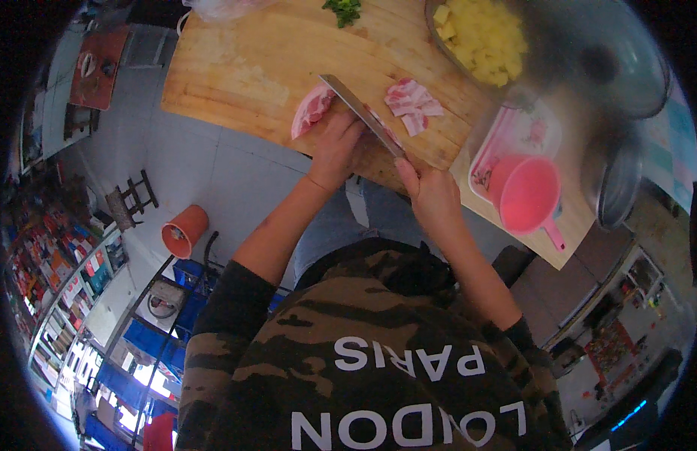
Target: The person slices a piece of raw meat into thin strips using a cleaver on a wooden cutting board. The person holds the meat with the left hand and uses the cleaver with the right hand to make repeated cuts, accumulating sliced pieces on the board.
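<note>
My right hand (430, 183) grips the handle end of a kitchen knife (362, 111), whose blade runs up and left over the wooden cutting board (241, 73). On the board's near edge, my left hand (340, 144) rests with bent fingers beside the blade, against a piece of raw meat (313, 111). The finger contact with the meat is partly hidden. A strip of meat shows along the blade's right side. Several thin meat slices (413, 105) lie in a pile further right. Chopped green leaves (343, 11) lie at the board's far edge.
At the upper right stands a bowl of yellow cubes (484, 42), possibly potato. Right of the board are a pink ladle (526, 194) on a patterned tray (486, 152) and a metal lid or pan (619, 180). A clear plastic bag (227, 7) lies upper left; an orange bucket (185, 231) stands on the floor.
</note>
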{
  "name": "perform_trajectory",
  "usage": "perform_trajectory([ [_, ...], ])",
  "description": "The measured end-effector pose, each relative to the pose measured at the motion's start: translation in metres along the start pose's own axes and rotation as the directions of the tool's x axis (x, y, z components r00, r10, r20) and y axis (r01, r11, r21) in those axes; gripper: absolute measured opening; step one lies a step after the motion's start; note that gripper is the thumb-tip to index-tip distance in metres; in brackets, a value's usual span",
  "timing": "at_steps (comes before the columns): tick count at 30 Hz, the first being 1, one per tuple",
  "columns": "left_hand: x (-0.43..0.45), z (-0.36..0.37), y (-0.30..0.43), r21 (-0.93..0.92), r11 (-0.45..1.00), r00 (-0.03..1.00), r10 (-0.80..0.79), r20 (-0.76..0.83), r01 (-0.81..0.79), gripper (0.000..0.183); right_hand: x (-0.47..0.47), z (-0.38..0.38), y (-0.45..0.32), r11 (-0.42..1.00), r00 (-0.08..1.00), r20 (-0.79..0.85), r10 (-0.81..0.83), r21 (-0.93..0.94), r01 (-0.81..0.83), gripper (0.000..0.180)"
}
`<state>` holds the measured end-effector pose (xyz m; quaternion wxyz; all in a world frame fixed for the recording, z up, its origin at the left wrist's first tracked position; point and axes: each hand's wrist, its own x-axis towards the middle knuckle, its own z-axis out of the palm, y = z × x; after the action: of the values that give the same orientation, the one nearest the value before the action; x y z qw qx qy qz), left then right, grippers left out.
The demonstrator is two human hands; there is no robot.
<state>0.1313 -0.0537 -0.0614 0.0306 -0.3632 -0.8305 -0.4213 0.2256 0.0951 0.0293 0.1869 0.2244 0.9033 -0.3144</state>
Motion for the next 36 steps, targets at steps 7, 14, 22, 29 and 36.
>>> perform_trajectory([
  [7,-0.002,-0.001,0.003,0.042,0.995,0.996,-0.088,0.006,0.088,0.03,-0.032,-0.005,0.025,0.993,0.987,0.107,0.118,-0.042,-0.114,0.05],
  [14,0.002,0.005,-0.002,-0.051,0.995,0.996,-0.083,0.025,0.084,0.028,0.025,0.009,0.008,0.999,0.998,0.054,0.028,-0.041,-0.026,0.048],
  [22,0.002,0.004,0.005,-0.028,0.994,0.995,-0.102,0.006,0.102,0.024,0.014,-0.012,0.025,0.982,0.995,-0.061,0.078,0.176,-0.066,0.061],
  [29,0.021,-0.009,0.036,-0.164,0.926,0.935,-0.352,-0.046,0.341,0.024,0.006,-0.044,0.046,0.452,0.882,0.395,0.258,0.757,-0.472,0.063],
  [36,0.078,-0.008,0.067,-0.586,-0.509,0.5,-0.31,0.808,0.63,0.062,0.002,-0.062,0.032,0.16,0.819,0.573,0.033,0.806,-0.57,0.07],
])
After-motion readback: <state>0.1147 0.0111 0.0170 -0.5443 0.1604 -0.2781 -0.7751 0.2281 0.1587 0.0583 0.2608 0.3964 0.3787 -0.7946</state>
